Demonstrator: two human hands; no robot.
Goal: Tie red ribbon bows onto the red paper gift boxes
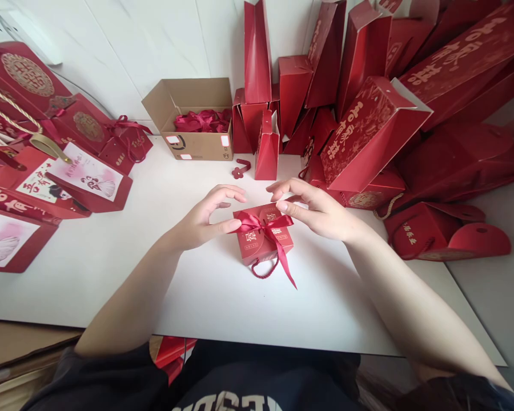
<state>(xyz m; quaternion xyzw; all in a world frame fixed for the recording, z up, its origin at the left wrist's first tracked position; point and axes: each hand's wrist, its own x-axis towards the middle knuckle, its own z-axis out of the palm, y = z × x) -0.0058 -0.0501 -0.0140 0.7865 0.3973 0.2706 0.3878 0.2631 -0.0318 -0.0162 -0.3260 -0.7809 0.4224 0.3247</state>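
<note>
In the head view a small red gift box (260, 246) with gold lettering rests on the white table. A dark red satin ribbon (278, 246) is tied in a bow across its top, one tail trailing past the near side. A twisted cord handle (264, 273) loops out at the front. My left hand (214, 217) is beside the box's left edge, fingers apart, thumb at the bow's left loop. On the right, my right hand (310, 208) reaches over the far right corner with fingers apart, close to the bow's right loop. Whether either hand touches the ribbon is unclear.
Beyond the box stands an open cardboard box (201, 145) with red ribbons (203, 121) inside. A small red flower-shaped piece (240, 170) lies nearby. Red cartons (364, 137) are piled along the right; gift bags and boxes (94, 171) crowd the left. The table's edge (257, 343) runs before me.
</note>
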